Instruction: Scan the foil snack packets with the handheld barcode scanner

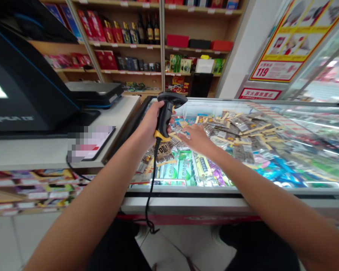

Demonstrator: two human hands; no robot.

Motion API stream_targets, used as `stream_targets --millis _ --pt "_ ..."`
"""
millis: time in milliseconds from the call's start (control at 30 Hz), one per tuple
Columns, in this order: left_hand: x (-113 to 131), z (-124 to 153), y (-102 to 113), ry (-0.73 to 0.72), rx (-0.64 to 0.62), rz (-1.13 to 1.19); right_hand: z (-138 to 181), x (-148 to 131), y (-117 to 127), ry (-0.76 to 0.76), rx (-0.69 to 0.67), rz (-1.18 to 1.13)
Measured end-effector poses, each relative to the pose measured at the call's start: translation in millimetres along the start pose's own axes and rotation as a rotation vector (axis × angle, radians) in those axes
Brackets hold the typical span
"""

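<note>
My left hand (pixel 150 126) is wrapped around the grip of a black and yellow barcode scanner (pixel 166 113), held upright over the left end of a chest freezer (pixel 186 205). Its black cable (pixel 151 188) hangs down past the freezer's front edge. My right hand (pixel 196 137) reaches into the freezer with fingers stretched flat over wrapped ice-cream packets (pixel 234 131). It rests on or just above the packets and grips nothing that I can see.
A white counter (pixel 45 150) on the left carries a black till screen (pixel 22 86), a flat black device (pixel 96 92) and a blurred card (pixel 89 143). Shelves with bottles and red boxes (pixel 124 34) line the back wall. A poster (pixel 293 41) hangs at right.
</note>
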State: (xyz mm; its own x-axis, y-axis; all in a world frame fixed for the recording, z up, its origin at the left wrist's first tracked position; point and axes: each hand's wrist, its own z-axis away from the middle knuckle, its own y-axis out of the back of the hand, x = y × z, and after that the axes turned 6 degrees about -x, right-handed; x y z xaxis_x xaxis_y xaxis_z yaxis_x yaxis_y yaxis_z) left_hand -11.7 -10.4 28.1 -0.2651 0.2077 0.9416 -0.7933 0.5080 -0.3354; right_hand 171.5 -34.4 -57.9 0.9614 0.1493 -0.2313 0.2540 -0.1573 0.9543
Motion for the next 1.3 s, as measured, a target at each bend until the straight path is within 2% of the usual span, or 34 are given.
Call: stream_targets --millis 167,300,367,467,567,733,833,933,1300 --pt "-0.6 3.7 -4.9 0.016 -0.006 -0.028 3.1 -20.7 -13.7 -0.083 -0.098 -0.074" --pt "-1.6 3.1 -4.9 0.022 -0.007 -0.025 2.5 -18.8 -7.3 -0.141 -0.122 -0.166" --pt "-2.3 2.2 -4.0 0.018 -0.004 -0.028 1.0 -13.0 -4.8 -0.104 -0.114 -0.272" --pt "-3.3 0.8 -3.1 0.019 -0.003 -0.047 -1.1 1.3 -2.7 -0.033 -0.035 -0.535" --pt "-4.5 0.0 -3.0 0.025 -0.025 -0.076 -2.4 18.3 2.7 -0.085 0.127 -0.746" --pt "-8.5 1.3 -2.3 0.074 -0.107 -0.194 -6.0 40.1 22.0 -0.071 0.323 -0.883" --pt "-11.6 3.9 -0.9 0.114 -0.188 -0.282 -9.6 49.4 31.1 -0.135 0.408 -0.889" --pt "-13.3 7.0 -1.1 0.159 -0.248 -0.335 -12.9 57.9 33.6 -0.188 0.426 -0.878" --pt "-12.3 10.0 -3.7 0.193 -0.281 -0.345 -23.0 79.3 28.4 -0.197 0.456 -0.985"
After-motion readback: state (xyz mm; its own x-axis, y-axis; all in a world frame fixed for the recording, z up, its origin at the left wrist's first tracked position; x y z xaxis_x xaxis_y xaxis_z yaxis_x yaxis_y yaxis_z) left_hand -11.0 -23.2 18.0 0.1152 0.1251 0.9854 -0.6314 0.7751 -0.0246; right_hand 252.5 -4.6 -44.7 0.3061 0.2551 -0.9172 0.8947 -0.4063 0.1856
